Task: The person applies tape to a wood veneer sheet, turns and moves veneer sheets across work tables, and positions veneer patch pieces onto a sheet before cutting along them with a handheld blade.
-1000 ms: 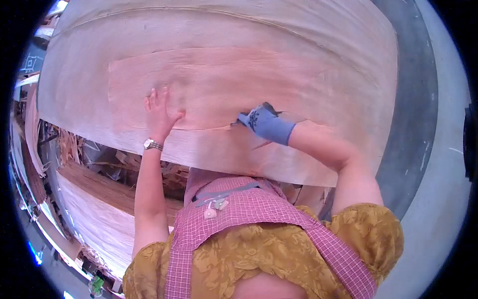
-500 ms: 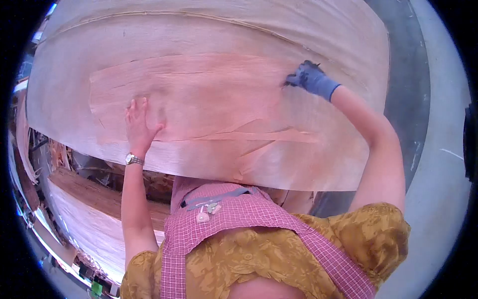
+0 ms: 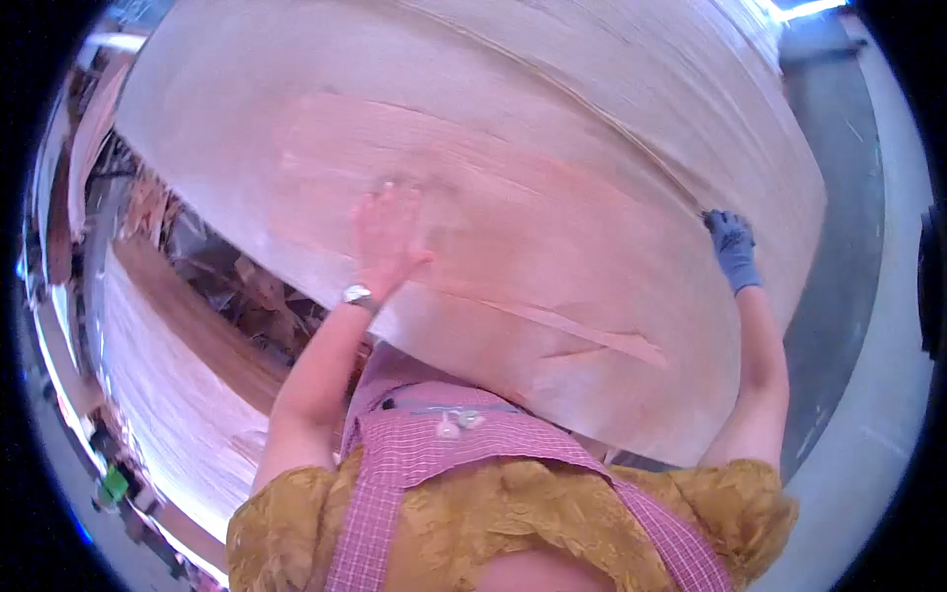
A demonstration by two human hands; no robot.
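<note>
At the near edge, the person's mustard-coloured shirt point(image 3: 454, 538) and pink checked apron point(image 3: 513, 439) face a broad pale sheet point(image 3: 207, 128), which spreads outward from the apron with a curved, slightly bowed look. Left of the apron, brown wood scraps point(image 3: 261, 296) lie in a dark gap beside a long brown-edged stack point(image 3: 197, 326).

On the near part of the broad sheet lies a loose thin strip point(image 3: 592, 333), pinkish and tapering, with a ragged, split end toward the right. Just beyond it, a pinkish wood sheet point(image 3: 533, 232) lies flat on the broad sheet, running slantwise from upper left to lower right. It is warmer in tone than the pale ground, with fine grain lines along its length, a rough far edge and some blurred, darker smudges near its middle left. Its right border fades into the pale sheet and is hard to make out.

The left hand point(image 3: 390, 232), bare, with a metal watch point(image 3: 359, 295) at the wrist, rests palm down on the pinkish wood sheet, its fingers spread and released. The right hand point(image 3: 733, 245), in a blue-grey glove, is at the broad sheet's right side, fingers bent; whether they grasp anything cannot be told. A raised ridge point(image 3: 577, 97) runs from there toward the far side, and grey floor point(image 3: 838, 197) shows beyond the right edge.
</note>
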